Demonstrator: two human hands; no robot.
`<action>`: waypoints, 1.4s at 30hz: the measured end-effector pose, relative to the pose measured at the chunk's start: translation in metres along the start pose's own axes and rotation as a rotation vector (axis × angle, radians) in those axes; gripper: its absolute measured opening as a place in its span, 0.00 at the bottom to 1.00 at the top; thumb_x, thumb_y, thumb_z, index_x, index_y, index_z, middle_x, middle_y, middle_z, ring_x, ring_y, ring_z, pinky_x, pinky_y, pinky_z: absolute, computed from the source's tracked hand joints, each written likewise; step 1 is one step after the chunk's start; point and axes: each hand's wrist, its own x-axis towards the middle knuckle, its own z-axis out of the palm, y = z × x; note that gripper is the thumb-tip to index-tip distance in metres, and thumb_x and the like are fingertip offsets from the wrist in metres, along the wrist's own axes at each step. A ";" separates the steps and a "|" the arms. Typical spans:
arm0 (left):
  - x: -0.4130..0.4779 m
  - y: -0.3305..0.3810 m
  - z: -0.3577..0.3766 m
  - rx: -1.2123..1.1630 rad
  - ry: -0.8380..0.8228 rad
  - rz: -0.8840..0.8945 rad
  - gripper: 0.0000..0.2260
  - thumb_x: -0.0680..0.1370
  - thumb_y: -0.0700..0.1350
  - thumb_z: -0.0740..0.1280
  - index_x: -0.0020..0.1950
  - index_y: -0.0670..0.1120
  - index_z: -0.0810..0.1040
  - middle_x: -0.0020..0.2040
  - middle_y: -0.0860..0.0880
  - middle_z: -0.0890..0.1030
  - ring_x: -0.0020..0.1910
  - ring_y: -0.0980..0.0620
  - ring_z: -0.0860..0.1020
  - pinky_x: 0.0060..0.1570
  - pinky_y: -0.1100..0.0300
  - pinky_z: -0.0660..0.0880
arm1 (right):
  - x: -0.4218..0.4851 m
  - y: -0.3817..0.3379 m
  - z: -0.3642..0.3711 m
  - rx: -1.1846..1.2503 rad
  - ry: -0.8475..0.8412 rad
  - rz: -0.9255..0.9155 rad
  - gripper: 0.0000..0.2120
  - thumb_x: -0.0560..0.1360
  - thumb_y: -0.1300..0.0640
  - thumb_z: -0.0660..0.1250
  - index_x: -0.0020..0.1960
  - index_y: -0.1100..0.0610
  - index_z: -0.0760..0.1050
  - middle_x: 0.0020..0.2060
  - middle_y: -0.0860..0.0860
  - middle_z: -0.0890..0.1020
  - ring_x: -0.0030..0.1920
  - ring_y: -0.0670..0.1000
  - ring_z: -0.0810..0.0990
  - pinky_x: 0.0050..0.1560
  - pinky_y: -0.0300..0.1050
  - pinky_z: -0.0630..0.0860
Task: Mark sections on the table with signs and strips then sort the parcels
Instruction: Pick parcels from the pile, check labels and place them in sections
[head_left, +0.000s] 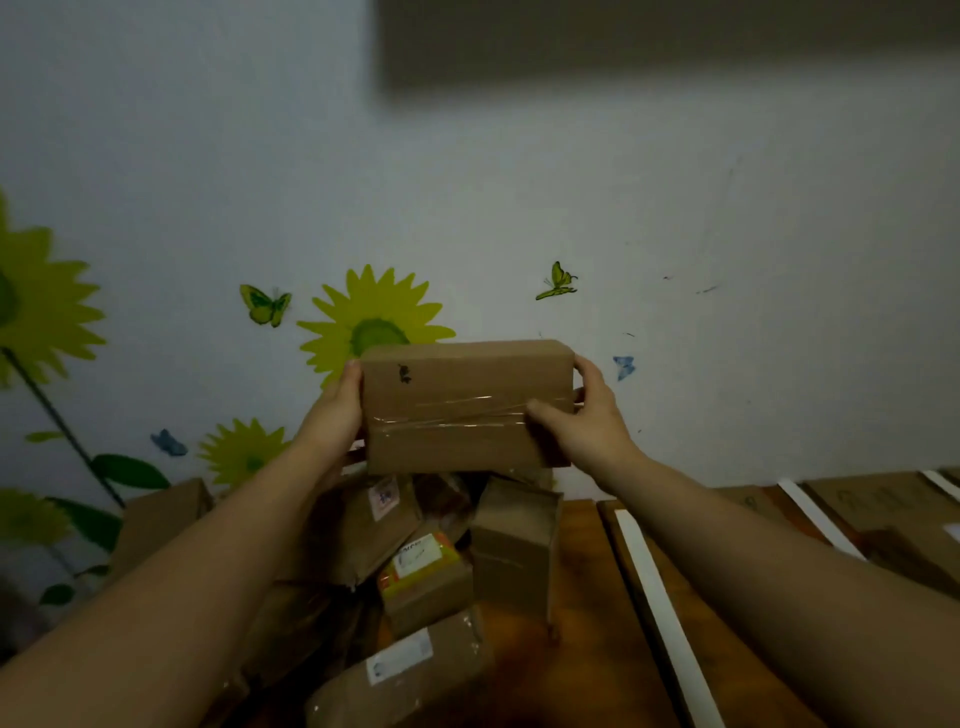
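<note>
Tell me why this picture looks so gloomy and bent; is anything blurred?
Head view: dim, flat light mutes colours; the clear tape on the held brown cardboard box glints faintly; the dark rectangular panel at the top is blurred soft; the wide lens swells the forearms and splays the long white strip near the edges.

A cardboard box sits mid-frame, gripped between the left hand and the right hand, above a heap of parcels piled on the desk at lower centre. To the right of the heap, strips lie on the desk, well apart.
</note>
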 end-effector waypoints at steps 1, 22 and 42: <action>-0.011 0.002 -0.007 -0.030 -0.017 -0.014 0.22 0.80 0.64 0.47 0.56 0.55 0.76 0.45 0.47 0.80 0.45 0.47 0.79 0.42 0.55 0.75 | -0.010 -0.009 -0.001 0.038 0.018 0.017 0.28 0.74 0.45 0.69 0.70 0.44 0.60 0.55 0.51 0.72 0.51 0.51 0.75 0.48 0.47 0.76; -0.157 0.015 -0.049 -0.243 -0.129 0.210 0.20 0.73 0.27 0.59 0.60 0.47 0.69 0.64 0.44 0.75 0.46 0.52 0.77 0.35 0.57 0.73 | -0.163 -0.067 -0.050 0.149 0.129 -0.004 0.16 0.74 0.67 0.67 0.54 0.55 0.64 0.54 0.54 0.76 0.50 0.53 0.81 0.41 0.43 0.81; -0.270 0.036 0.201 -0.206 -0.433 -0.042 0.10 0.78 0.51 0.64 0.57 0.51 0.69 0.48 0.47 0.77 0.43 0.48 0.76 0.39 0.52 0.75 | -0.220 -0.028 -0.325 0.311 0.219 -0.060 0.28 0.75 0.65 0.67 0.72 0.51 0.65 0.63 0.52 0.72 0.58 0.53 0.77 0.54 0.47 0.79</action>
